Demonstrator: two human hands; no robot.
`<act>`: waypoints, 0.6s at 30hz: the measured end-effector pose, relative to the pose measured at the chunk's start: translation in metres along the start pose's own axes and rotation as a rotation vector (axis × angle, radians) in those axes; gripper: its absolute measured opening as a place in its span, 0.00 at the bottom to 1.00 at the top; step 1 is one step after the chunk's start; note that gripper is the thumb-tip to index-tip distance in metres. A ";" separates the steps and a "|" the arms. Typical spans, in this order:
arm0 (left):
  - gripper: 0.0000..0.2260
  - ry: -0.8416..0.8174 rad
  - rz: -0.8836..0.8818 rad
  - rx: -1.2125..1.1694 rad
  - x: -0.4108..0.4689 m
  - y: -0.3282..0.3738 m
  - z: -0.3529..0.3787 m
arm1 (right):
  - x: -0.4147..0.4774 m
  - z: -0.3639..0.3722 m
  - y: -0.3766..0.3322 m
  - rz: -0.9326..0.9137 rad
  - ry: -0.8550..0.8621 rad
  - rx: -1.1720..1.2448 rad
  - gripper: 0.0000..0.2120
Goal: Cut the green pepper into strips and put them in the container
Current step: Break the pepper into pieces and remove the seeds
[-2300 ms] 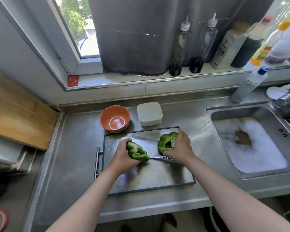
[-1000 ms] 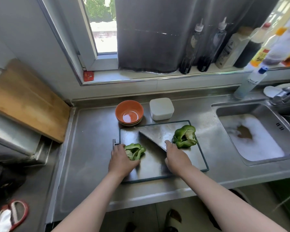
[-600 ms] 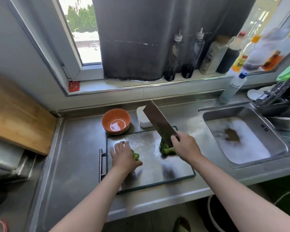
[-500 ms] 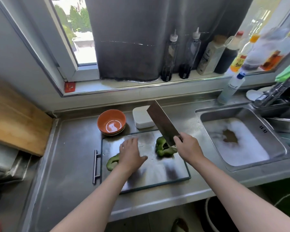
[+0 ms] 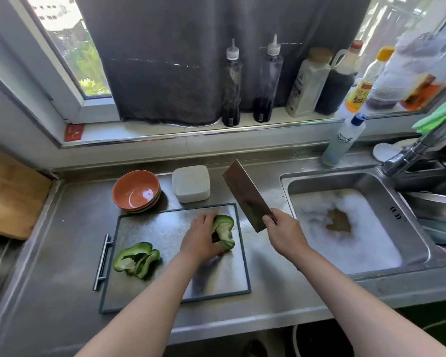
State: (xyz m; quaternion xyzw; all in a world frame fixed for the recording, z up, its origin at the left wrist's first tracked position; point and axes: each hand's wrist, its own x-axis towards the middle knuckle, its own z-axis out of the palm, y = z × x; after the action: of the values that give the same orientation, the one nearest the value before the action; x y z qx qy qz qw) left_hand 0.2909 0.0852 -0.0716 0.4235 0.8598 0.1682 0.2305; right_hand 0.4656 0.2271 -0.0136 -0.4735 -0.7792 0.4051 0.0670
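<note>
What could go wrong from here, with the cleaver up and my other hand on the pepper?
The left hand grips a pepper half on the cutting board while the right hand holds the cleaver raised beside it: a hasty chop could catch fingers. The metal board looks slick, so the pepper might slide under the blade.

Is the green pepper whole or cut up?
Cut in two: one pepper piece lies left on the board; the left hand holds the other piece.

Bare board (image 5: pixel 165 233) between loose pepper half (image 5: pixel 137 260) and left hand (image 5: pixel 201 239); bowls (image 5: pixel 137 190), container (image 5: pixel 191 186) behind.
</note>
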 end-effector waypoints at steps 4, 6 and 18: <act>0.43 0.030 -0.068 -0.098 -0.010 -0.015 -0.006 | 0.004 0.009 -0.008 -0.020 -0.075 0.003 0.10; 0.40 -0.016 -0.082 -0.079 -0.014 -0.022 -0.010 | 0.003 0.017 -0.014 -0.034 -0.103 0.010 0.10; 0.08 0.073 -0.174 -0.438 -0.005 -0.049 -0.037 | -0.006 0.043 -0.050 -0.006 -0.116 0.038 0.10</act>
State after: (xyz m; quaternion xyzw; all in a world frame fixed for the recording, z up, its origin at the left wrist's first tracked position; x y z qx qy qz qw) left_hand 0.2417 0.0490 -0.0637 0.2812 0.8439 0.3453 0.2991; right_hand 0.4136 0.1864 -0.0052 -0.4457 -0.7754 0.4463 0.0317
